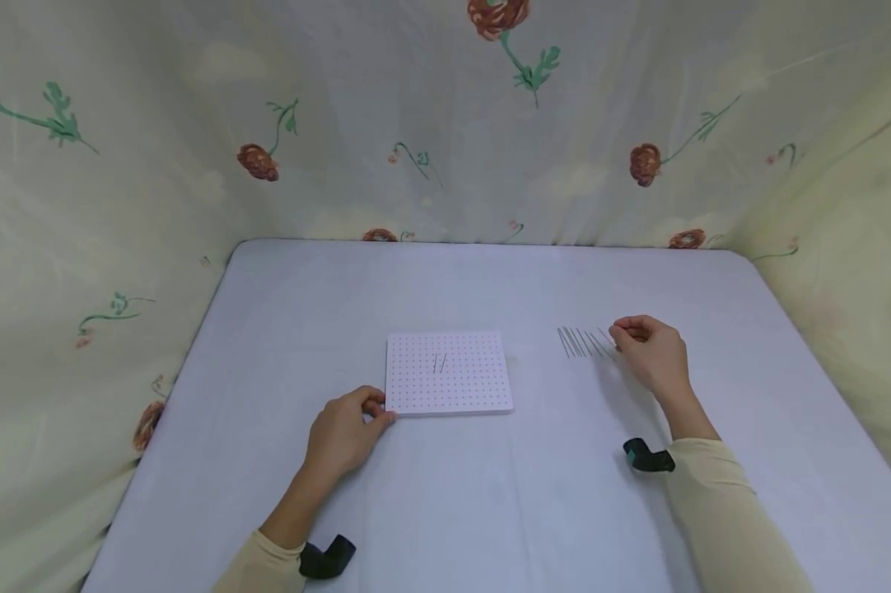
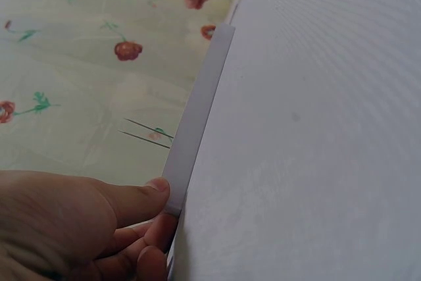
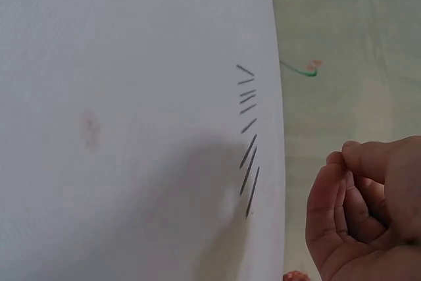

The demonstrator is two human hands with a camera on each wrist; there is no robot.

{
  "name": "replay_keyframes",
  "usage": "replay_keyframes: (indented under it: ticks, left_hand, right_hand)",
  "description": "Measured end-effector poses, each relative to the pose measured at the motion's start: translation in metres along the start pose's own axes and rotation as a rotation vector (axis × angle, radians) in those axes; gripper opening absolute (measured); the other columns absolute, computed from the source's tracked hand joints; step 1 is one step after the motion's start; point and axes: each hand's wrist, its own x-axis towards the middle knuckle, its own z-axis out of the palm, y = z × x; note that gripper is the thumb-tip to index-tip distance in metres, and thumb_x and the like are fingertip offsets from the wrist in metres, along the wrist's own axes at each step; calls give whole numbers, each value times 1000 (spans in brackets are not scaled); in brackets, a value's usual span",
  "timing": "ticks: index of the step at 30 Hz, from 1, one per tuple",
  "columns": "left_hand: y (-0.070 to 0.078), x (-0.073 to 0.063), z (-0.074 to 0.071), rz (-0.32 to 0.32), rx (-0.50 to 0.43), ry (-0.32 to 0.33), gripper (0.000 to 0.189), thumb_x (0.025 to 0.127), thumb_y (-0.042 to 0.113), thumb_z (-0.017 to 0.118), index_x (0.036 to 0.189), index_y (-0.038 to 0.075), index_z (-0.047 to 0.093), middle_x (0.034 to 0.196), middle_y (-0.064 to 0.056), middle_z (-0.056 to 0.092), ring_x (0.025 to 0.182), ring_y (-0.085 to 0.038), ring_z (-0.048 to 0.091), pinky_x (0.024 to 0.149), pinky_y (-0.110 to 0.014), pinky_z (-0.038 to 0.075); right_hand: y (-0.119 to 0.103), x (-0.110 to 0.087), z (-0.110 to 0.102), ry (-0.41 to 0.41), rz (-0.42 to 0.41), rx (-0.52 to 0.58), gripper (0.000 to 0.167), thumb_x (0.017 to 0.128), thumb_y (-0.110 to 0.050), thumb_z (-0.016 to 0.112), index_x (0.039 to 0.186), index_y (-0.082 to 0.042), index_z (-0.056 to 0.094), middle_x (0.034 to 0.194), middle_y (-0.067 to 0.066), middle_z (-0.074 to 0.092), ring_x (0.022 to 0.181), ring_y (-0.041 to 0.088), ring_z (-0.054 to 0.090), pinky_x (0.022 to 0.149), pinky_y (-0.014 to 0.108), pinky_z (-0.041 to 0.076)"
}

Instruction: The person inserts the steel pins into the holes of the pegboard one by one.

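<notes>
A white pegboard (image 1: 475,387) with a grid of small dark dots lies flat on the table. Two thin dark needle-like pins (image 1: 440,363) stand up from it, seen side-on as pins (image 2: 148,139) in the left wrist view. My left hand (image 1: 345,428) holds the board's near left corner between thumb (image 2: 148,199) and curled fingers. Several more pins (image 1: 579,342) lie in a slanting row to the board's right. Just right of that row is my right hand (image 1: 651,354), raised above the table. Its thumb and index tips meet; no pin shows between them (image 3: 368,202).
The table (image 1: 445,511) has a white cover with rounded far corners. A flower-patterned cloth (image 1: 445,123) hangs behind it and at both sides. Black wrist mounts (image 1: 327,558) stick out from both sleeves.
</notes>
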Motion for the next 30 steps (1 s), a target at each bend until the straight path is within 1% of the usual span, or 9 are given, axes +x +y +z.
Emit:
replay_keyframes:
  ticks: [5, 10, 16, 20, 26, 30]
  left_hand:
    - [1, 0, -1, 1, 1, 0, 30, 90, 23, 78, 114, 7, 72, 88, -2, 73, 59, -12, 50, 53, -26, 37]
    - [0, 1, -1, 2, 3, -1, 30, 90, 24, 78, 115, 6, 72, 89, -2, 73, 59, -12, 50, 53, -26, 38]
    - [-1, 1, 1, -4, 5, -13, 31, 91, 25, 78, 116, 7, 72, 90, -2, 73, 60, -12, 50, 54, -27, 38]
    - [-1, 0, 2, -9, 2, -8, 31, 91, 25, 78, 115, 7, 72, 88, -1, 73, 61, -13, 50, 54, -27, 38]
    - [0, -1, 1, -14, -1, 5, 30, 90, 24, 79, 114, 7, 72, 86, 0, 72, 61, -13, 50, 54, -26, 37]
    - [0, -1, 0, -15, -1, 9, 31, 89, 23, 79, 114, 7, 73, 86, 1, 72, 61, -13, 50, 54, -27, 36]
  right_hand:
    - [16, 2, -6, -9, 25, -65, 37, 101, -36, 59, 117, -4, 69, 107, 15, 70, 86, 15, 60, 74, 26, 43]
    - [25, 4, -9, -37, 20, -118, 36, 100, -32, 58, 116, -1, 68, 105, 18, 70, 91, 26, 62, 73, 30, 43]
    - [30, 5, -7, -66, 6, -172, 34, 97, -29, 59, 112, 1, 68, 100, 18, 71, 90, 30, 63, 71, 31, 43]
    - [32, 7, -6, -76, 5, -198, 33, 97, -28, 59, 110, 2, 68, 99, 18, 71, 91, 31, 63, 71, 32, 43]
    - [30, 8, -6, -121, 25, -228, 33, 97, -28, 58, 107, 2, 69, 99, 19, 70, 91, 32, 61, 71, 34, 44]
    - [27, 9, -4, -138, 12, -267, 32, 97, -27, 57, 103, 2, 70, 100, 21, 71, 91, 34, 62, 73, 38, 46]
